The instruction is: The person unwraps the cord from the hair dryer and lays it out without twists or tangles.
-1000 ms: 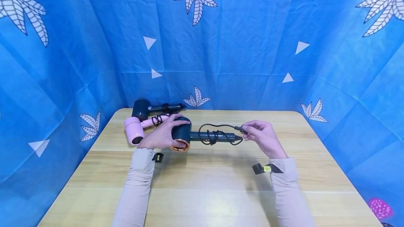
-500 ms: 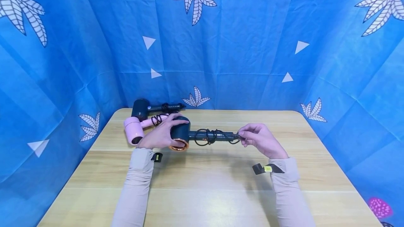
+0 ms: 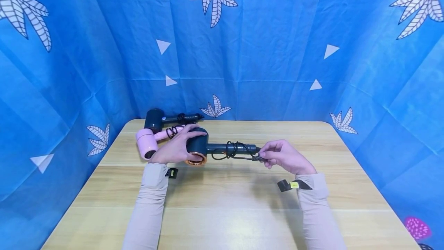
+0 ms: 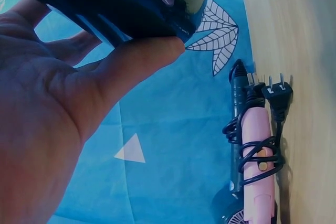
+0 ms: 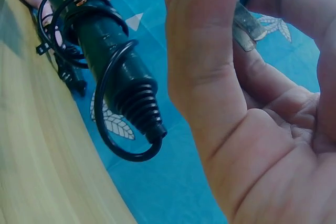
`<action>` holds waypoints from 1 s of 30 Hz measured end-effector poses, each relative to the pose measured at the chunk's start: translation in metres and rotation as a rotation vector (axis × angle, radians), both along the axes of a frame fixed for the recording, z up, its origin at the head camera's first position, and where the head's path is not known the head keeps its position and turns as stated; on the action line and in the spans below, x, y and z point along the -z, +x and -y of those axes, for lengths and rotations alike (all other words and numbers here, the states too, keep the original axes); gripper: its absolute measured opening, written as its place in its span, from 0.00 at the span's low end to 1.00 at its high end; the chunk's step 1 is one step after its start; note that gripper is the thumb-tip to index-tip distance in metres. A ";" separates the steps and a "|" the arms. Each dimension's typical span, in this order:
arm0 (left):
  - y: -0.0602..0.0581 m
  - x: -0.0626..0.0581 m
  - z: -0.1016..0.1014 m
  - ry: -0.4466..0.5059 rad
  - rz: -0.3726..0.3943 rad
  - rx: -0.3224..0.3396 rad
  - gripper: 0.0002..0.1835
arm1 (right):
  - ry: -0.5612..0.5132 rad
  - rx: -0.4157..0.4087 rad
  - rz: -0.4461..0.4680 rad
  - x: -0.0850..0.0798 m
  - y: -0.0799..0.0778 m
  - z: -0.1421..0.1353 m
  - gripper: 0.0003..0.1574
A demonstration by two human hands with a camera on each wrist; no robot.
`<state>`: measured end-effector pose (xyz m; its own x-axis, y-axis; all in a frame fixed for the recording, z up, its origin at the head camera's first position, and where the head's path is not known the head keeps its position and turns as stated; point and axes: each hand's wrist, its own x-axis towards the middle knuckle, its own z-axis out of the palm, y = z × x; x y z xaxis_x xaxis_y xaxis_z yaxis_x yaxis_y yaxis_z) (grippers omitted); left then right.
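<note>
A dark green hair dryer (image 3: 197, 142) with a copper-coloured nozzle ring is held above the table. My left hand (image 3: 175, 147) grips its head from the left, thumb and fingers spread round it. Its black cord (image 3: 235, 149) loops round the handle (image 3: 216, 149), which points right. Beyond the handle's end, my right hand (image 3: 284, 157) pinches the cord's plug (image 5: 248, 30) between thumb and fingers; the metal prongs show in the right wrist view, while most of the plug body is hidden by the thumb. Cord leaves the ribbed end (image 5: 142, 108) of the handle in a loop.
A pink hair dryer (image 3: 147, 144) with a wound cord lies just left of and behind my left hand. Behind it lies another dark hair dryer (image 3: 154, 119), its cord wound too. The wooden table (image 3: 222, 219) is enclosed by a blue patterned curtain (image 3: 270, 49).
My right hand has brought the plug from behind the handle, past its end, to the near side, lower and slightly left. The left hand keeps its grip, nearly still.
</note>
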<state>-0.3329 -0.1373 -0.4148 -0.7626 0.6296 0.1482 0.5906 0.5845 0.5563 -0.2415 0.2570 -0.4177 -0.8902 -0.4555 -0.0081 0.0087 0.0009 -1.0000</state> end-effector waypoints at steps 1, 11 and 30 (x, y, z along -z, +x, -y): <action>0.000 0.000 0.000 -0.001 -0.003 0.000 0.44 | 0.006 -0.007 0.004 0.001 0.000 0.000 0.08; -0.001 0.000 0.002 -0.001 -0.011 -0.002 0.44 | 0.032 -0.039 0.029 0.006 -0.002 0.001 0.07; -0.001 -0.002 0.004 -0.005 -0.010 -0.009 0.44 | 0.151 -0.020 0.086 0.024 -0.008 -0.003 0.17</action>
